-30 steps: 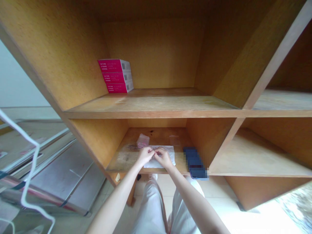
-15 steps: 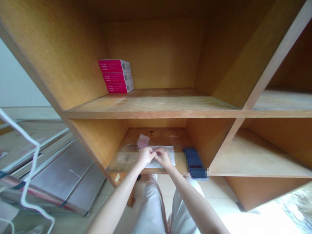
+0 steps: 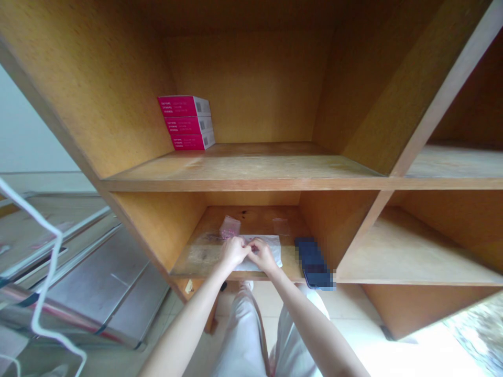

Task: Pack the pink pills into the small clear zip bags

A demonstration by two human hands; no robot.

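My left hand (image 3: 234,252) and my right hand (image 3: 262,254) meet over a white sheet (image 3: 272,242) on the lower shelf. Both have their fingers curled and pinched together, tips touching or nearly so. Whatever lies between them is too small or too hidden to make out. Just behind my left hand is a small clear bag (image 3: 230,226) with pink bits at its bottom. Farther back on the right, a second clear bag (image 3: 281,226) lies flat and looks see-through.
A dark phone (image 3: 312,256) lies at the lower shelf's right front, partly over its edge. Three stacked pink boxes (image 3: 186,123) stand on the upper shelf (image 3: 251,165). A wooden divider (image 3: 341,220) borders the right side. At the left are metal panels (image 3: 106,277) and a white cable (image 3: 45,293).
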